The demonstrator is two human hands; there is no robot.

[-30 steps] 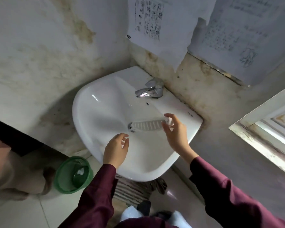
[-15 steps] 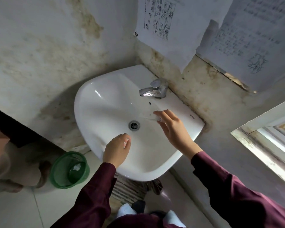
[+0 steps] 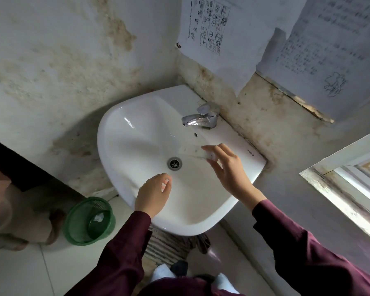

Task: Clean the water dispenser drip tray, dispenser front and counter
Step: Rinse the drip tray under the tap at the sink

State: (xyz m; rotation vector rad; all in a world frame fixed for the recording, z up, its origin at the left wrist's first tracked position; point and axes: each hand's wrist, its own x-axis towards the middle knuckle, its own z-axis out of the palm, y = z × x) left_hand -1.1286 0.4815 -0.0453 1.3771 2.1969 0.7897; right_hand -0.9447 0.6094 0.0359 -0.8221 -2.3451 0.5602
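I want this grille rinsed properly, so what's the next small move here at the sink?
Probably bring the left hand up to the tap. The right hand holds the pale drip tray grille inside the basin, just below the spout, no water is visibly running, and the left hand holds nothing.

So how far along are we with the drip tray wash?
Done: the drip tray grille is off the dispenser and at the sink. In hand: the right hand holds it over the basin; the left hand hovers with nothing in it. Left: the faucet shows no water, so rinsing, dispenser front and counter remain.
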